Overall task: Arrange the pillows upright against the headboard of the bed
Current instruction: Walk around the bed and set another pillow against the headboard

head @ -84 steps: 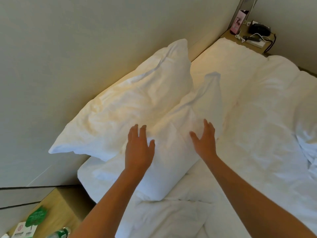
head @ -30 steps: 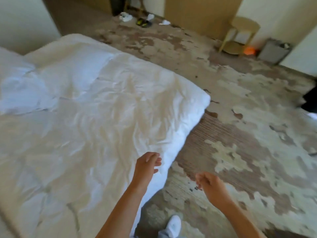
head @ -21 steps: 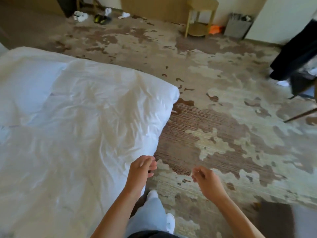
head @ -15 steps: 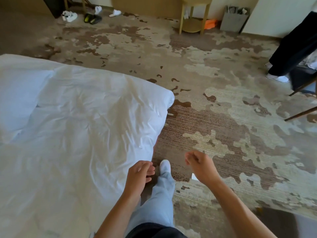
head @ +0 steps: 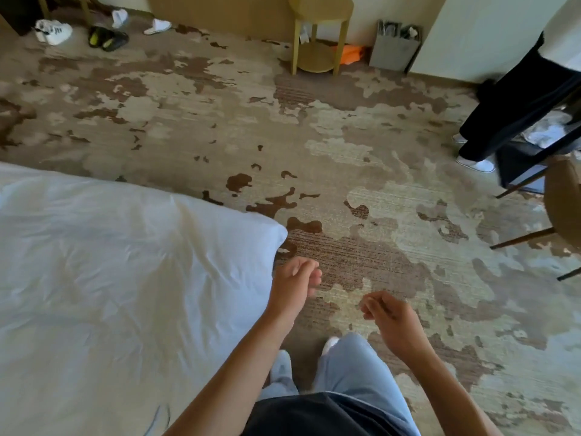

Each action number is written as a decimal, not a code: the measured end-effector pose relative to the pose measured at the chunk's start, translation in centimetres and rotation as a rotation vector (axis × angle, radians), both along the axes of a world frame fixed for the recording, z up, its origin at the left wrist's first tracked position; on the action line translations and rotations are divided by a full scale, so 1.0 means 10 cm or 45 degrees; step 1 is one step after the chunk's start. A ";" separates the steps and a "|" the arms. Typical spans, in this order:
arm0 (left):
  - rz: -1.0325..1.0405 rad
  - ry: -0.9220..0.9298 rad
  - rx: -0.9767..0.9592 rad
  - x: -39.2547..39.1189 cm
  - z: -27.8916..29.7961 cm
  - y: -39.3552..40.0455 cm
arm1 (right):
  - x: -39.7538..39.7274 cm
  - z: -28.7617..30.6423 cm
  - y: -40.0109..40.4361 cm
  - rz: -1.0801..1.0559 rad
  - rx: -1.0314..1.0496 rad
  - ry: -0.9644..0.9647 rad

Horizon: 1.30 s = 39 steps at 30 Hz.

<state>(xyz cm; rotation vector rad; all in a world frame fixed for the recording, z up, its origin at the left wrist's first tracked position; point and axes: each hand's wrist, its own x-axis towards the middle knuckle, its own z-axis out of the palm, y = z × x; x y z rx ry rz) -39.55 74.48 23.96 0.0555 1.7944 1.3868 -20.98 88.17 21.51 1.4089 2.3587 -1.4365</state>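
Observation:
No pillow and no headboard are in view. The bed's white duvet (head: 119,278) fills the lower left, its corner ending near the middle of the frame. My left hand (head: 294,283) hangs just past that corner, fingers loosely curled, holding nothing. My right hand (head: 388,316) floats over the carpet to the right, also loosely curled and empty. My legs in light jeans stand below them.
Patterned beige and brown carpet (head: 345,146) spreads ahead. A round yellow side table (head: 320,33) and a grey bag (head: 394,45) stand by the far wall. Shoes (head: 107,39) lie far left. Another person's dark trousers (head: 515,96) and a chair (head: 562,202) are at right.
I have turned away from the pillows and headboard toward the foot of the bed and the room. Both hands left the pillow and now hang empty; I have stepped along the bed's side.

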 end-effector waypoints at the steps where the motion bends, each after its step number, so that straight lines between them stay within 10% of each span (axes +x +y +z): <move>1: -0.012 0.033 0.010 -0.17 0.01 0.23 | -0.10 -0.04 0.21 -0.020 -0.001 -0.013; 15: 0.502 0.060 -0.166 -2.65 -0.06 1.97 | -3.61 -0.08 2.83 0.571 -0.047 0.017; 24: 1.014 -0.020 -0.124 -4.24 -0.25 2.19 | -6.66 0.10 3.09 1.111 0.041 0.132; 39: 1.224 0.044 0.057 -8.48 0.01 2.43 | -10.33 -0.11 3.42 1.244 0.030 -0.126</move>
